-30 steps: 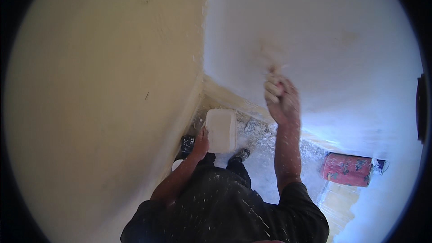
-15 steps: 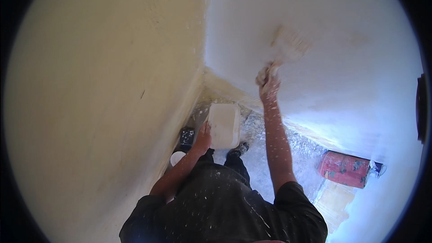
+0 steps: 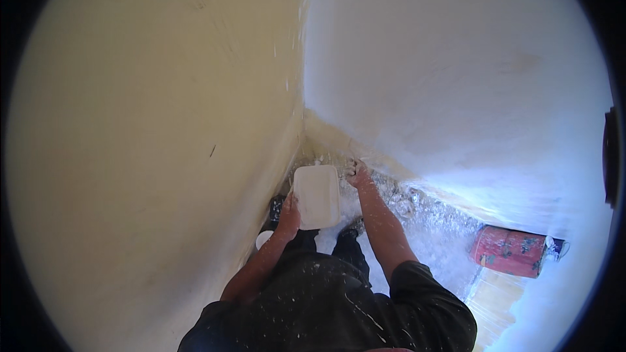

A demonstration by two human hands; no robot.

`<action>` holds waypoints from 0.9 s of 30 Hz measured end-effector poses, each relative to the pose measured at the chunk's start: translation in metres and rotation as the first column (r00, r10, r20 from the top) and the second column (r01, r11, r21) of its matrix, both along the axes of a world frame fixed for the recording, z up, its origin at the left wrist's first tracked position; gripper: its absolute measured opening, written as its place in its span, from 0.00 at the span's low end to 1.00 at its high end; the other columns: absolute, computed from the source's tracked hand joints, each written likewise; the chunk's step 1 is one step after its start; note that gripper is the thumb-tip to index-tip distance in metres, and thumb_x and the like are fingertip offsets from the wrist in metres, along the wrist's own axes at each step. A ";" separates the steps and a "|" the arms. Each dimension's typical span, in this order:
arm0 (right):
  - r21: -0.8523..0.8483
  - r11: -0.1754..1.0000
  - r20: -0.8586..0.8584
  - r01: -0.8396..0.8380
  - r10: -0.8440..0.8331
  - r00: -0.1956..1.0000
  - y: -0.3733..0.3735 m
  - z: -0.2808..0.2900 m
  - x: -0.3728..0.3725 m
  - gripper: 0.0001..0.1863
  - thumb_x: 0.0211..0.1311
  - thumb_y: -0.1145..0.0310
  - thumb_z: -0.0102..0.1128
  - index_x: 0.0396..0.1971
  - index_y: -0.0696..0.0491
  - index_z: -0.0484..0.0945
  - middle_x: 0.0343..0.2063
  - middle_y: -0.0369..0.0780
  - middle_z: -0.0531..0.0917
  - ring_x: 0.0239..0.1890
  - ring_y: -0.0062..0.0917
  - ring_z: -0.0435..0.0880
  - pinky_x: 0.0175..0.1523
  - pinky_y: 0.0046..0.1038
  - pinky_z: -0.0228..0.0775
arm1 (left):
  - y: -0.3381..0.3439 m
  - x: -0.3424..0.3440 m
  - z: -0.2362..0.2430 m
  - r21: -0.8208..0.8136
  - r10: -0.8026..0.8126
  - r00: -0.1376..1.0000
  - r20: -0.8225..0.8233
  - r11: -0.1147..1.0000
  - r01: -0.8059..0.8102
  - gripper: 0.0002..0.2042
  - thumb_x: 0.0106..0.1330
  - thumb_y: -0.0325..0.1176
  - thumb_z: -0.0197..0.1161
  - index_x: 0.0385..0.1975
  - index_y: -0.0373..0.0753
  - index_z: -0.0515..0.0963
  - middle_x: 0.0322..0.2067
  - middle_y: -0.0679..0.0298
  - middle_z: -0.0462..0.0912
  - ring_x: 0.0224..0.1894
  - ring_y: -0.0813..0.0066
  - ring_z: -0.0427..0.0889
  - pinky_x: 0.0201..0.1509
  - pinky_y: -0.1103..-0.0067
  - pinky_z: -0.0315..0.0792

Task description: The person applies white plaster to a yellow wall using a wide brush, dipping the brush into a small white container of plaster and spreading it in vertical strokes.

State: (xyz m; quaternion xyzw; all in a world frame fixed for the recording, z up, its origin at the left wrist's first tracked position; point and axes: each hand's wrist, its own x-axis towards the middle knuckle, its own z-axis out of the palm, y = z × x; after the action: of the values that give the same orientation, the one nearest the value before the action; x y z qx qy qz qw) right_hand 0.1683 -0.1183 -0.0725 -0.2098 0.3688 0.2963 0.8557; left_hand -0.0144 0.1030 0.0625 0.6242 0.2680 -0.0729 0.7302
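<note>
My left hand (image 3: 289, 217) is closed on the left side of a rectangular cream tub (image 3: 317, 197), held above my feet. The inside of the tub looks pale and even. My right hand (image 3: 357, 173), spotted with white, is just right of the tub's upper edge and apart from it. Its fingers are curled round the paintbrush seen in the earlier frame; the brush itself is hard to make out against the speckled floor.
A yellowish wall (image 3: 150, 124) rises on the left and a white-coated wall (image 3: 456, 58) on the right, meeting in a corner. A worn red drum (image 3: 508, 251) stands at the right. By my left foot are a dark container (image 3: 277, 207) and a white round one (image 3: 263, 239).
My right hand has come down and left from the white wall, where the blurred brush was against it, to beside the tub. The tub sits slightly lower in view.
</note>
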 end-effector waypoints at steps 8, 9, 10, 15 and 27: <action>0.247 0.962 0.293 0.121 -0.193 0.936 0.015 0.231 0.081 0.09 0.59 0.76 0.42 0.19 0.53 0.62 0.15 0.31 0.61 0.16 0.17 0.61 0.18 0.17 0.54 | -0.011 0.017 0.014 -0.022 0.001 0.998 0.070 1.000 0.001 0.21 0.69 0.38 0.38 0.56 0.31 0.59 0.53 0.52 0.67 0.55 0.67 0.65 0.60 0.76 0.57; 0.232 0.966 0.358 0.116 -0.196 0.913 0.015 0.261 0.081 0.09 0.59 0.75 0.42 0.19 0.54 0.63 0.15 0.31 0.61 0.16 0.17 0.61 0.18 0.17 0.54 | -0.007 0.024 0.009 -0.032 -0.043 0.995 0.093 0.998 0.046 0.21 0.69 0.38 0.38 0.56 0.31 0.59 0.52 0.52 0.67 0.55 0.67 0.66 0.59 0.76 0.57; 0.219 0.972 0.418 0.088 -0.175 0.891 0.018 0.300 0.076 0.09 0.60 0.74 0.42 0.20 0.55 0.63 0.15 0.32 0.61 0.17 0.17 0.61 0.18 0.17 0.54 | -0.009 0.028 0.016 -0.067 -0.041 0.995 0.095 0.997 0.047 0.21 0.69 0.39 0.38 0.56 0.31 0.60 0.52 0.53 0.68 0.55 0.68 0.66 0.59 0.77 0.57; 0.069 0.997 0.791 -0.030 -0.037 0.611 0.039 0.493 -0.015 0.09 0.63 0.72 0.39 0.39 0.60 0.64 0.23 0.33 0.64 0.20 0.13 0.61 0.17 0.14 0.55 | -0.014 0.043 -0.004 -0.110 -0.007 0.984 0.179 0.994 0.027 0.21 0.69 0.40 0.39 0.55 0.31 0.61 0.52 0.54 0.68 0.54 0.69 0.66 0.58 0.77 0.58; -0.341 0.895 0.845 0.289 0.157 0.511 0.035 0.343 0.062 0.23 0.57 0.45 0.51 0.40 0.48 0.64 0.16 0.28 0.60 0.13 0.12 0.54 0.16 0.15 0.45 | -0.011 0.031 0.022 0.038 -0.125 0.991 -0.057 0.991 0.127 0.24 0.69 0.41 0.37 0.59 0.33 0.54 0.58 0.53 0.59 0.59 0.65 0.59 0.62 0.74 0.54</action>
State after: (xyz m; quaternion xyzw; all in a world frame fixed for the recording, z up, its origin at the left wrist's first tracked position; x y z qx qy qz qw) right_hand 0.2302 -0.0838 0.2705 -0.5012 -0.0367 0.0282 0.8641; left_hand 0.0165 0.0923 0.0845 0.6526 0.2492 -0.1304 0.7036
